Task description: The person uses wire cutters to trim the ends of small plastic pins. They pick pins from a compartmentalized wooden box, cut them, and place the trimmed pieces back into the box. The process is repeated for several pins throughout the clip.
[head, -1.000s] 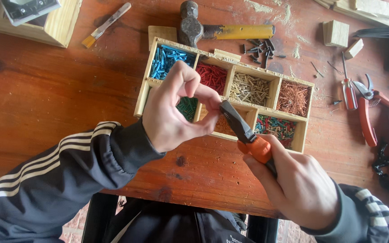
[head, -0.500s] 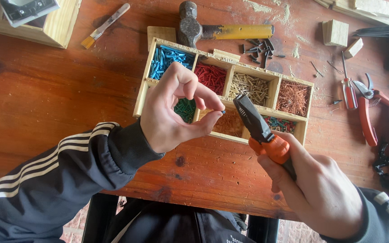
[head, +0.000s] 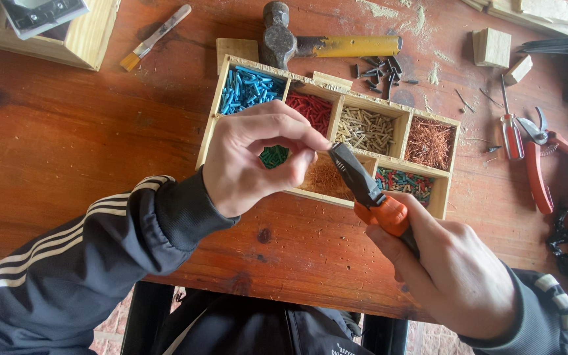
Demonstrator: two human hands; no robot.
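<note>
Right hand (head: 458, 276) grips orange-handled pliers (head: 363, 187); left hand (head: 254, 158) (thumb and forefinger pinched) hovers above wooden compartment tray (head: 438, 204).

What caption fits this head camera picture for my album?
Left hand pinches something tiny at the pliers held by the right hand, over a sorting box.

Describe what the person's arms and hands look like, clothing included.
Both hands are bare: no gloves, rings or watch visible on the left hand or the right hand. The left sleeve is dark navy with white stripes running down its length and a plain cuff. The right sleeve is the same dark fabric with white stripes near the cuff.
</note>
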